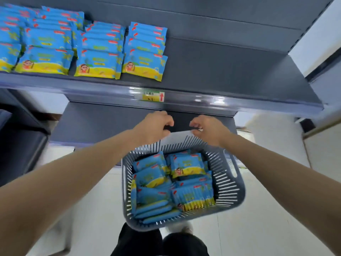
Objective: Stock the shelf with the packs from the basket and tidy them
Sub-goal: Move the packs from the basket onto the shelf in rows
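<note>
— Grey plastic, that slatted basket (228,183). Where is it?

— Near the middle of the view, below the shelf (230,71) and above the pale floor (267,218), tilted. Its near end is over the person's dark trousers (166,244).

— What is holding it?

— Both hands meet at its far rim. The left hand (153,126) is on the left part of that rim and the right hand (208,130) on the right part, with a short stretch of rim bare between them. The fingers of each are curled over the edge and grip it. The picture is blurred there, so I cannot tell how each finger lies.

— And the stock?

— The blue and yellow packs in the basket (186,167) lie in a loose heap. Some are flat, some on edge, and one lies face up towards the far right corner. They fill most of the floor of it.

— What about the shelf?

— The packs on the shelf (99,54) stand in rows running from near to far, overlapping like tiles. They cover the left part only. The rightmost row ends just left of the middle, and the dark board to the right of it is bare.

— Anything else?

— A green and white price tag (153,97) with a red arrow sits on the shelf's front rail, below that rightmost row. A lower shelf (110,121), dark as well, is behind the hands.
</note>
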Motion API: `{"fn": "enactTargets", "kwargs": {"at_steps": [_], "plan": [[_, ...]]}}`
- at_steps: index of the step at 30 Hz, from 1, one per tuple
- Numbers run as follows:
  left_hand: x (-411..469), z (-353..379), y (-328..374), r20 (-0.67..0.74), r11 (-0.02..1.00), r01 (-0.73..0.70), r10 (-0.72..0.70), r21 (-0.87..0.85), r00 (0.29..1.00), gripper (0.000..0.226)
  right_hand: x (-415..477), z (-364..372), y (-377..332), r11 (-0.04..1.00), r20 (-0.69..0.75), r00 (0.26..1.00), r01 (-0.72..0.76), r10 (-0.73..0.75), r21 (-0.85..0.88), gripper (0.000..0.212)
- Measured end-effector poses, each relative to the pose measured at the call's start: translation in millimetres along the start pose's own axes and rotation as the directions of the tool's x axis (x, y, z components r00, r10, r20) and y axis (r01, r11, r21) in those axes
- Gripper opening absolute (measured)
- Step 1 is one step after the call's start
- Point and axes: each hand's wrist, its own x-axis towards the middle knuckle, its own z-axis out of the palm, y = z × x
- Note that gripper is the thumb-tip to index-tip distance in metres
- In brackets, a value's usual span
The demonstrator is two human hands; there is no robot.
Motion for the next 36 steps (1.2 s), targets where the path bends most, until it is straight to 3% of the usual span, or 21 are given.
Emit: {"fn": "enactTargets", "kwargs": {"at_steps": [4,7,11,14,17,20,25,28,30,33,36], "plan": [[-18,61,13,0.243,0.984,0.158,-0.135,-0.077,0.961,0.033,-20,34,23,0.996,0.267,0.963,-0.021,0.043,-0.083,0.013],[-30,101,25,0.386,0.966,0.237,-0.182,-0.100,0.904,0.034,-25,63,35,0.991,0.417,0.908,0.028,0.030,-0.134,0.033],[-36,139,45,0.510,0.959,0.278,-0.216,-0.048,0.832,0.042,-25,90,48,0.986,0.476,0.878,0.033,0.049,-0.164,0.043],[-35,158,59,0.563,0.963,0.270,-0.231,0.014,0.793,0.033,-21,100,54,0.985,0.468,0.883,0.047,0.036,-0.166,0.045],[-35,176,64,0.563,0.960,0.275,-0.257,0.056,0.785,0.028,-14,105,58,0.989,0.477,0.879,0.059,0.014,-0.139,0.046],[-35,185,64,0.553,0.964,0.248,-0.257,0.092,0.792,0.008,-6,111,63,0.994,0.484,0.875,0.041,0.016,-0.106,0.053],[-39,178,55,0.534,0.954,0.300,-0.246,-0.014,0.809,0.022,4,126,63,0.996,0.574,0.817,0.000,0.054,-0.094,0.072],[-42,164,40,0.439,0.917,0.382,-0.299,-0.113,0.848,0.022,14,139,62,0.995,0.610,0.791,0.024,0.038,-0.094,0.066],[-45,150,29,0.377,0.894,0.420,-0.339,-0.155,0.862,0.027,22,152,64,0.987,0.593,0.805,0.074,0.026,-0.143,0.060],[-48,126,16,0.310,0.873,0.444,-0.374,-0.200,0.874,0.031,24,159,63,0.967,0.530,0.844,0.061,0.082,-0.247,0.074],[-51,107,9,0.253,0.874,0.451,-0.401,-0.183,0.880,0.023,21,150,58,0.983,0.522,0.850,0.028,0.072,-0.182,0.079]]}}
